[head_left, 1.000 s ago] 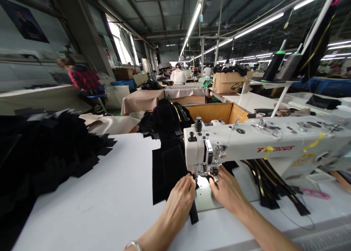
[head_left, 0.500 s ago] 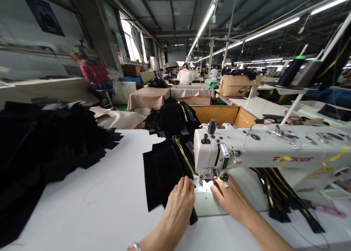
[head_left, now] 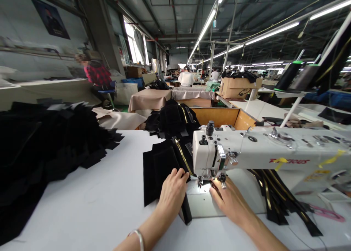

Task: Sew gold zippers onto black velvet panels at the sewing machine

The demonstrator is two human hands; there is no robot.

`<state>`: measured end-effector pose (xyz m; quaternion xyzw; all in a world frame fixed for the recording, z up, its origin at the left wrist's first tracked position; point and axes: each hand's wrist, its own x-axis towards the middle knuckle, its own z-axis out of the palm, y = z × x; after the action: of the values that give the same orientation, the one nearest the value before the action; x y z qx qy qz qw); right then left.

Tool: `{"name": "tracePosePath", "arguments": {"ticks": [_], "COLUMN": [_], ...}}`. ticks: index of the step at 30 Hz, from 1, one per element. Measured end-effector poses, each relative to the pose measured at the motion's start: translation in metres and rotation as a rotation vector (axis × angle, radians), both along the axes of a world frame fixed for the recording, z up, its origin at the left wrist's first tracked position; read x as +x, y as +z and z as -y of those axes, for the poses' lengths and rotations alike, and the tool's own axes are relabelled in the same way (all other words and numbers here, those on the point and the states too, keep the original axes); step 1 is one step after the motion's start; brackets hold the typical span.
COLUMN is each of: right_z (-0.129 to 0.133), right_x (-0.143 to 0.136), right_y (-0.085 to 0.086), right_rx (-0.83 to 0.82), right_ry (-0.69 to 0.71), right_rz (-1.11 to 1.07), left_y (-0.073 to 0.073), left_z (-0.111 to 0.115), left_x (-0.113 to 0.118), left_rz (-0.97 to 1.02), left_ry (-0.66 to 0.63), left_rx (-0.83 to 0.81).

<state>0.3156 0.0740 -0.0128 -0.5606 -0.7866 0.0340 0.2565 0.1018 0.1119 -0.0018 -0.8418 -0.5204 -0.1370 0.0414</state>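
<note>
A white sewing machine [head_left: 208,152] stands at the right, its lamp lighting the needle area. Left of the needle, my left hand [head_left: 173,190] has its fingers curled on the edge of a black fabric panel [head_left: 159,170] with a gold zipper [head_left: 183,156]. A folded black strip hangs below that hand toward the table's front. My right hand [head_left: 231,199] lies on the machine bed [head_left: 203,205], right of the presser foot [head_left: 204,179]. Its thumb and fingers are closed together near the foot, and whatever they hold is partly hidden and too small to name.
A big pile of black fabric pieces [head_left: 49,145] covers the table's left. More black pieces [head_left: 172,117] are heaped behind the panel. Zipper strips [head_left: 274,196] and pink-handled scissors [head_left: 329,212] lie at the right. Thread cones [head_left: 287,75] stand above. A person [head_left: 97,73] sits at the far left.
My left hand has shifted slightly left and up, and the strip's lower end beneath it has swung left and folded. The right hand stays near the presser foot. The view has shifted slightly.
</note>
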Motion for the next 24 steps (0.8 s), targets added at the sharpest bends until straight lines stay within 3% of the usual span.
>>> {"name": "tracePosePath", "arguments": {"ticks": [14, 20, 24], "right_z": [-0.002, -0.001, -0.001], "right_x": [0.004, 0.004, 0.005], "right_y": [-0.002, -0.002, -0.005], "right_rx": [0.202, 0.184, 0.200], "right_ry": [0.044, 0.052, 0.051], "right_rz": [-0.076, -0.092, -0.079], "left_y": [0.017, 0.018, 0.021], "left_z": [-0.024, -0.021, -0.014], "left_x": [-0.026, -0.030, -0.048], "left_rz": [0.276, 0.335, 0.339], "left_ry": [0.184, 0.158, 0.106], "left_rx": [-0.315, -0.302, -0.230]}}
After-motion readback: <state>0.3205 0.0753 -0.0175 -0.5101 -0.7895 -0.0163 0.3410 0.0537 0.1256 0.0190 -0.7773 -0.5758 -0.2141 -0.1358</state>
